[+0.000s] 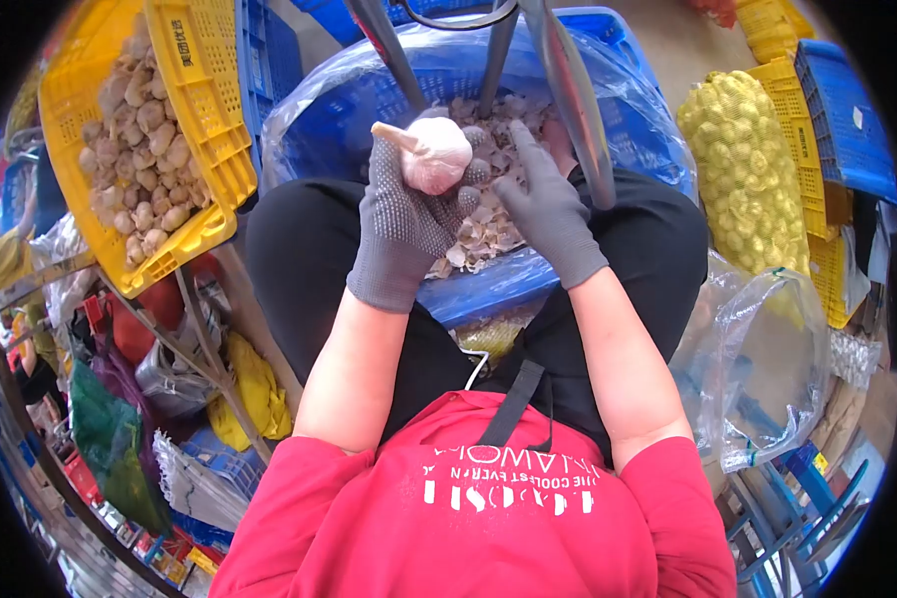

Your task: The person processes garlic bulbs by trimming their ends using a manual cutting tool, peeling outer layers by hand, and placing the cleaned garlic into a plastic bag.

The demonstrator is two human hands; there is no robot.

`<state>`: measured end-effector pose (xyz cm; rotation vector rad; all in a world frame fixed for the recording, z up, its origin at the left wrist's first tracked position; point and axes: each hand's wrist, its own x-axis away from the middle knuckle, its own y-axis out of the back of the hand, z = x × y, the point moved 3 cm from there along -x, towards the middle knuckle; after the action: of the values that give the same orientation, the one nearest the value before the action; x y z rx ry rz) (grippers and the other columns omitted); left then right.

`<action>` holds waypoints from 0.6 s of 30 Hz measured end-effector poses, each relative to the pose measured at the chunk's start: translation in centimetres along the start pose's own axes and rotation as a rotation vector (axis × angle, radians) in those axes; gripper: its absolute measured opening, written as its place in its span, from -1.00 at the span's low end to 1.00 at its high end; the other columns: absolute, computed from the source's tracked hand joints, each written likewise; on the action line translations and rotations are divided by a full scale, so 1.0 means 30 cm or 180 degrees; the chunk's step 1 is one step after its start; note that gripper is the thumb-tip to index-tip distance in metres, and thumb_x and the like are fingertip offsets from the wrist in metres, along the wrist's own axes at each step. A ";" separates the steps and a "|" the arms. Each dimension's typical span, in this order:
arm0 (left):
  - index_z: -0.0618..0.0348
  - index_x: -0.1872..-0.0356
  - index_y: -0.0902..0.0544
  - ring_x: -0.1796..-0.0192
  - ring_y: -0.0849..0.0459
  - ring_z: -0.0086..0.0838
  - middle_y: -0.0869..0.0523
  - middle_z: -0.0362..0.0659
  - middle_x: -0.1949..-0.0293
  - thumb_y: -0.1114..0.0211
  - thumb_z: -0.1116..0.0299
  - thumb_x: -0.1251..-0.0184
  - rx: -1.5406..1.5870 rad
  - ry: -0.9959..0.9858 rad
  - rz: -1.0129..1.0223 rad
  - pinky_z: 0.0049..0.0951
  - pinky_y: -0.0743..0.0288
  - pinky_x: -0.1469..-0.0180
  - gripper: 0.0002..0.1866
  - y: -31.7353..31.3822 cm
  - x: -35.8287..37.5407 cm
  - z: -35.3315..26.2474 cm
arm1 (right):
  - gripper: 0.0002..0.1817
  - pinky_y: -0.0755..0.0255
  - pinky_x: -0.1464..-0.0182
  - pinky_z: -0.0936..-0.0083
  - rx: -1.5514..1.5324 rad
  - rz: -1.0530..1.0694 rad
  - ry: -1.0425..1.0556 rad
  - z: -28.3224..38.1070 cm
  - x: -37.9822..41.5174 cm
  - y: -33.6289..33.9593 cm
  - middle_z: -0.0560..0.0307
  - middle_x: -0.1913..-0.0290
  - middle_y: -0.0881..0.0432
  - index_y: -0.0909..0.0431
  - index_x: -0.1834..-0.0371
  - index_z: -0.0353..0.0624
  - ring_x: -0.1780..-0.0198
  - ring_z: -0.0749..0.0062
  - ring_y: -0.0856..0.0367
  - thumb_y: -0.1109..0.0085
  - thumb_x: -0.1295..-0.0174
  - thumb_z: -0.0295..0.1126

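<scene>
My left hand (400,224), in a grey dotted glove, holds a garlic bulb (436,156) with a pinkish-white skin and a short stem pointing left. To its right, my right hand (553,207) wears a matching glove; its fingers are apart and it holds nothing. Below both hands lie loose garlic skins (488,227) in a blue crate (618,135) lined with clear plastic. Grey metal legs (573,100) come down into the crate just beyond my hands.
A yellow crate (204,80) of garlic bulbs (139,140) is tilted at the left. On the right stands a yellow net sack (747,169) of pale bulbs, near stacked blue and yellow crates (847,120). A clear plastic bag (767,369) hangs by my right knee.
</scene>
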<state>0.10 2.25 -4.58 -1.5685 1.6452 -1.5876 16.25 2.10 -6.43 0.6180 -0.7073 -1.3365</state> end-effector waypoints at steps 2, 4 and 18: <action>0.07 -0.19 -0.41 0.09 -0.63 -0.36 -0.60 -0.07 0.00 0.07 -0.12 -0.48 -0.1448 -0.0768 0.0008 -0.41 -0.59 0.20 -0.48 0.009 -0.002 0.028 | -0.39 -0.42 -0.09 0.59 -0.3049 0.0595 -0.0628 0.027 -0.010 -0.005 0.12 -0.05 -0.51 -0.25 -0.39 -0.24 -0.07 0.56 -0.48 -0.05 -0.20 -0.48; 0.13 0.00 -0.50 0.09 -0.55 -0.43 -0.60 -0.18 0.13 0.00 -0.10 -0.48 -0.1395 -0.1054 -0.0161 -0.36 -0.46 -0.03 -0.53 -0.027 0.013 0.062 | -0.38 -0.39 -0.15 0.56 -0.3828 0.1404 -0.0326 0.146 0.022 0.033 0.15 -0.09 -0.50 -0.25 -0.38 -0.26 -0.08 0.50 -0.49 -0.05 -0.19 -0.49; 0.34 0.17 -0.64 0.11 -0.62 -0.48 -0.70 -0.13 0.20 -0.06 0.25 -0.53 -0.4188 -0.2096 0.0464 -0.46 -0.47 -0.02 -0.68 -0.104 0.115 0.100 | -0.39 -0.36 -0.18 0.20 -0.2154 -0.0382 -0.0488 0.179 0.250 0.204 -0.25 -0.08 -0.50 -0.37 -0.20 -0.23 -0.16 -0.07 -0.50 -0.27 -0.14 -0.13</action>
<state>2.93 -1.27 -1.37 -2.0267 2.3359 0.3513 16.75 -4.50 2.45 0.0129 -0.3009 -1.6317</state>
